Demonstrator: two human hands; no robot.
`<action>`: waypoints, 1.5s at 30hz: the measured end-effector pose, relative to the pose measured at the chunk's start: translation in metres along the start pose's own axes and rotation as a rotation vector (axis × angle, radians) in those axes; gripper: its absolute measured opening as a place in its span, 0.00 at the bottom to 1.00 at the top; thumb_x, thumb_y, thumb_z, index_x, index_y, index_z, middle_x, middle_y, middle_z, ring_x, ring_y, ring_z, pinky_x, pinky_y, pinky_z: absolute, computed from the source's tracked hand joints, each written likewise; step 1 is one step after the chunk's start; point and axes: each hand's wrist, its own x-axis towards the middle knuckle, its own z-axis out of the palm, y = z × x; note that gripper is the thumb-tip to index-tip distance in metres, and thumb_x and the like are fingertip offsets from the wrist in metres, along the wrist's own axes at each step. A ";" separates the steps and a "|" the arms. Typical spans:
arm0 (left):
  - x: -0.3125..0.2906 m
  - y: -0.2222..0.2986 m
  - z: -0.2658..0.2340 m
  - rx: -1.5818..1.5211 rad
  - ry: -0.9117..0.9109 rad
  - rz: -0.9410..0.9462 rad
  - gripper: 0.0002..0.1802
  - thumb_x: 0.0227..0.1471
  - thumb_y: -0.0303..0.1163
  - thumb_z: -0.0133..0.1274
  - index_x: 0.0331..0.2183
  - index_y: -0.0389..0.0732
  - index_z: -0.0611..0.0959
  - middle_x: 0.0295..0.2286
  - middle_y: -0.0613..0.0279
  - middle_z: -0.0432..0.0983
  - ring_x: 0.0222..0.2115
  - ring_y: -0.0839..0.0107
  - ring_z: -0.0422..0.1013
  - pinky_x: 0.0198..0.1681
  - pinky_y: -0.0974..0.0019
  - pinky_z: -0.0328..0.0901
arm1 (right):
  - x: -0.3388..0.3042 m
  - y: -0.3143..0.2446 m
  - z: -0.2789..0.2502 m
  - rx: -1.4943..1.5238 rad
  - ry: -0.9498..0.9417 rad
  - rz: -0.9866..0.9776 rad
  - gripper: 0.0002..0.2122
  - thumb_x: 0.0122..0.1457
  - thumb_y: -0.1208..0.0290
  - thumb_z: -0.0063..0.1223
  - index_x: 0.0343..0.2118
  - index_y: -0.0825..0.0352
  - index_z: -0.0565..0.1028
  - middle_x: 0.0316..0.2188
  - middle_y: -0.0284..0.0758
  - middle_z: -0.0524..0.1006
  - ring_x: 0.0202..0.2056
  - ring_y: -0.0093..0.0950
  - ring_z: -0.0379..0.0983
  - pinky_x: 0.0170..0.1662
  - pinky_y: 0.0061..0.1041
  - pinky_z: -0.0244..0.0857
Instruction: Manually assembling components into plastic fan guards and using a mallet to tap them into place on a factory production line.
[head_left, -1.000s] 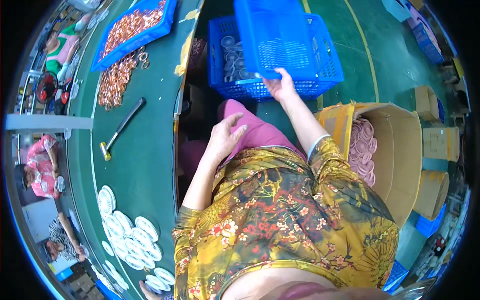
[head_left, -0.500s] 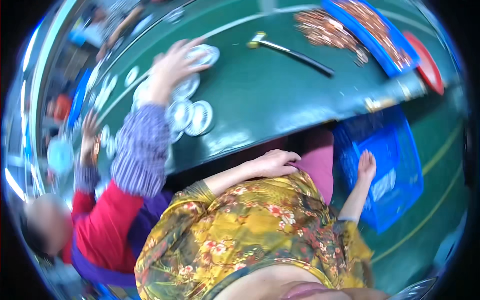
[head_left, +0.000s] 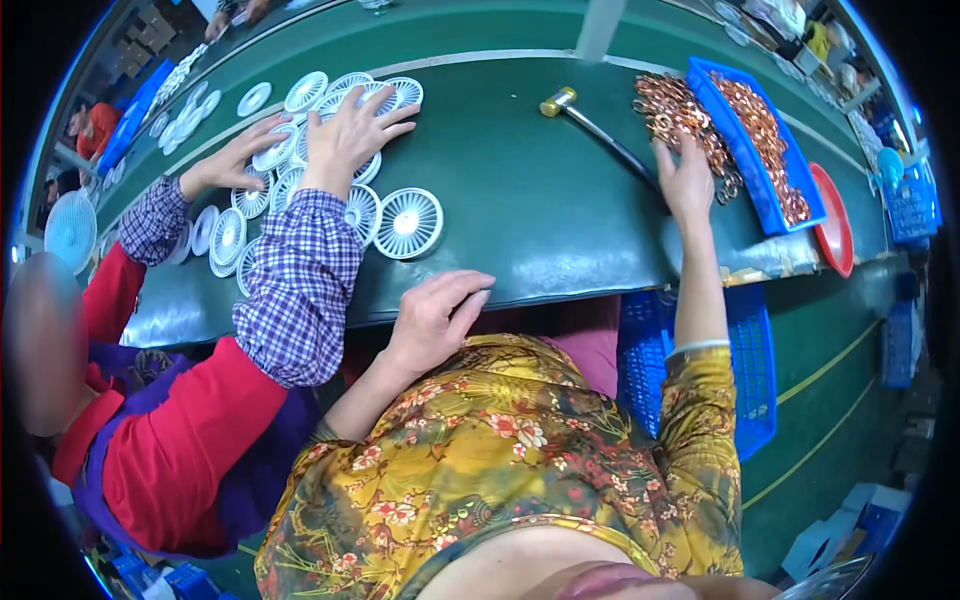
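Note:
Over the table edge in front of me is my left hand [head_left: 435,318], empty, its fingers stretched out and the thumb apart. My right hand [head_left: 688,182] reaches to the near side of a pile of small copper-coloured rings [head_left: 668,105], fingertips at the loose rings and fingers apart. No ring shows clearly in its grasp. A small hammer [head_left: 597,130] with a yellowish head lies left of that hand, its dark grip end close to the wrist. Nearest to my left hand on the table is a round white slotted plastic disc [head_left: 409,222].
A co-worker's hands [head_left: 350,138] spread over several white slotted discs [head_left: 228,236] at left. Beside the ring pile stands a blue bin [head_left: 741,160] of copper rings, with a red dish [head_left: 834,222] to its right. A blue crate [head_left: 757,375] sits below the table edge.
My right hand has risen from beside the blue crate to the ring pile. My left hand has moved from my lap toward the table edge. The view has shifted and sharpened.

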 end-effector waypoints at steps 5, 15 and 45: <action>-0.003 -0.019 -0.008 0.136 0.254 0.116 0.11 0.43 0.22 0.59 0.33 0.39 0.81 0.33 0.57 0.79 0.32 0.60 0.76 0.34 0.63 0.69 | 0.019 -0.010 0.011 -0.034 -0.069 0.093 0.21 0.58 0.52 0.48 0.48 0.63 0.72 0.41 0.47 0.75 0.43 0.45 0.72 0.45 0.44 0.66; 0.014 -0.048 -0.008 0.673 -0.101 -0.180 0.24 0.48 0.42 0.58 0.49 0.54 0.78 0.57 0.54 0.60 0.61 0.46 0.49 0.59 0.35 0.40 | -0.077 -0.029 -0.022 0.561 -0.031 0.109 0.08 0.57 0.74 0.54 0.39 0.67 0.79 0.28 0.32 0.77 0.28 0.18 0.71 0.34 0.18 0.66; 0.032 -0.063 0.535 -0.174 -0.705 -0.591 0.22 0.55 0.29 0.54 0.51 0.35 0.71 0.48 0.52 0.69 0.48 0.66 0.66 0.54 0.65 0.59 | -0.418 0.427 0.163 0.314 -0.438 1.659 0.21 0.52 0.54 0.49 0.42 0.67 0.76 0.44 0.49 0.76 0.46 0.45 0.73 0.49 0.43 0.67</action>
